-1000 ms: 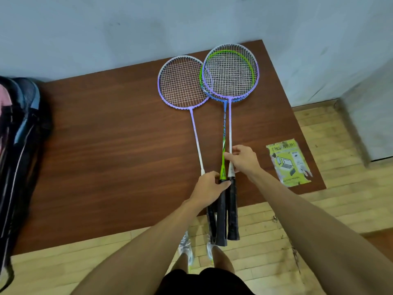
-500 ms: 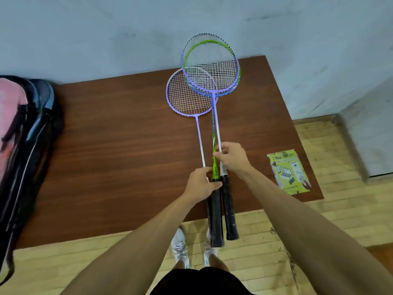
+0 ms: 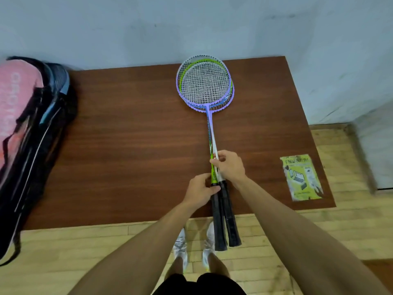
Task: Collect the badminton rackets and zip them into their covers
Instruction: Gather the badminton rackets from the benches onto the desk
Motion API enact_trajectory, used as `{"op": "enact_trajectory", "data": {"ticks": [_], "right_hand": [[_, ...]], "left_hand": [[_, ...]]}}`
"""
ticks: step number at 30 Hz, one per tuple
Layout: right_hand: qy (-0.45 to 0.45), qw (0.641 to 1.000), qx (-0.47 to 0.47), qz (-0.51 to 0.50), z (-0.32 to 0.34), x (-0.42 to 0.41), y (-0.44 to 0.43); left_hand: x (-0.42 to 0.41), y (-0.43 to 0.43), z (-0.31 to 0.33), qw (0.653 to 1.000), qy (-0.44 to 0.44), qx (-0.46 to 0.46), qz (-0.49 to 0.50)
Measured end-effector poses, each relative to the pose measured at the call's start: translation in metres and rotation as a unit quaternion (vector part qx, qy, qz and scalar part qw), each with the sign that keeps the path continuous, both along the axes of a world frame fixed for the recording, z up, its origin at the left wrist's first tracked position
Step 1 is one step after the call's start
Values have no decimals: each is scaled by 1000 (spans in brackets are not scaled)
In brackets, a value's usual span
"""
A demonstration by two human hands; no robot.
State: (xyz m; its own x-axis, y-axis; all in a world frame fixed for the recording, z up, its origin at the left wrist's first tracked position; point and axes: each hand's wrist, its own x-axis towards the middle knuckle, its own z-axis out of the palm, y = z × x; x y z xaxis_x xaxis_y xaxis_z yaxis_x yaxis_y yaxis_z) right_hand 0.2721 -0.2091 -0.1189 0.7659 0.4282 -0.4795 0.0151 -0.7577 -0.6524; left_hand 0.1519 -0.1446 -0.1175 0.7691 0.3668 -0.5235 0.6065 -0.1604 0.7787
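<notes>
Through the head camera, the three rackets (image 3: 205,88) are only bunched, not locked together. If my grip slackens as I lift, one could slide out and its head fan sideways or knock the table (image 3: 127,145). The black handles (image 3: 223,222) overhang the near edge, so a dropped one would go to the floor.

My left hand (image 3: 200,189) curls round the tops of the handles. My right hand (image 3: 230,167) pinches the thin shafts (image 3: 210,133) just above it.

The heads sit stacked by the far edge, with purple, green and blue frames and white strings. I cannot tell whether they touch the wood. The covers (image 3: 27,128) lie well apart at the left edge, and a leaflet (image 3: 302,177) sits near the right corner.
</notes>
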Motion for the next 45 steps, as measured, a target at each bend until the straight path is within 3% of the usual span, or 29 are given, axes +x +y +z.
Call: {"op": "enact_trajectory", "data": {"ticks": [4, 14, 23, 30, 34, 40, 45], "right_hand": [[-1, 1000, 21, -17, -2, 5, -11], [29, 998, 54, -34, -3, 12, -13], [-2, 1000, 18, -4, -11, 14, -18], [29, 999, 22, 11, -14, 16, -21], [29, 1000, 5, 8, -6, 15, -32], [-10, 1000, 7, -13, 35, 12, -56], [-63, 997, -5, -41, 75, -3, -121]], "left_hand": [[6, -2, -5, 998, -4, 29, -47], [12, -7, -8, 999, 43, 15, -10], [25, -11, -7, 998, 60, -9, 7], [32, -10, -1, 996, 85, 28, 26], [37, 3, 17, 988, 111, 102, 21], [52, 6, 62, 986, 30, 157, -57], [67, -18, 93, 953, -31, 207, -220]]}}
